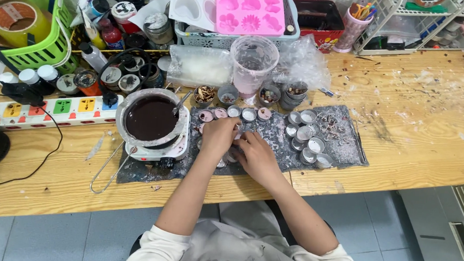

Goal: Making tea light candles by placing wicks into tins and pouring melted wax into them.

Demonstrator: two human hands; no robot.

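The person is sitting at a wooden desk point(412, 129) with both hands meeting over a dark mat point(274, 140) that is catching drips and crumbs. The left hand point(219, 135) is curling down over a small round tin cup on the mat, and the right hand point(256, 155) is closing in just beside it from the near right; a bit of the cup point(232, 157) is peeking out between them. The fingers of both hands are bent around this cup, but whether they are truly pinching it is hidden by the knuckles.

Left of the hands a pot of dark melted liquid point(151, 118) is sitting on a small white hotplate point(159, 150), kept close so pouring is a short reach. A row of filled tins point(241, 113) is lying along the far edge of the mat, and empty silver tins point(306, 138) are clustering to the right, apart from the filled ones. Farther back a clear plastic cup point(254, 63) is standing upright, with a pink flower mould point(250, 10) resting on a basket behind it. A power strip point(48, 110) is lying at the far left.
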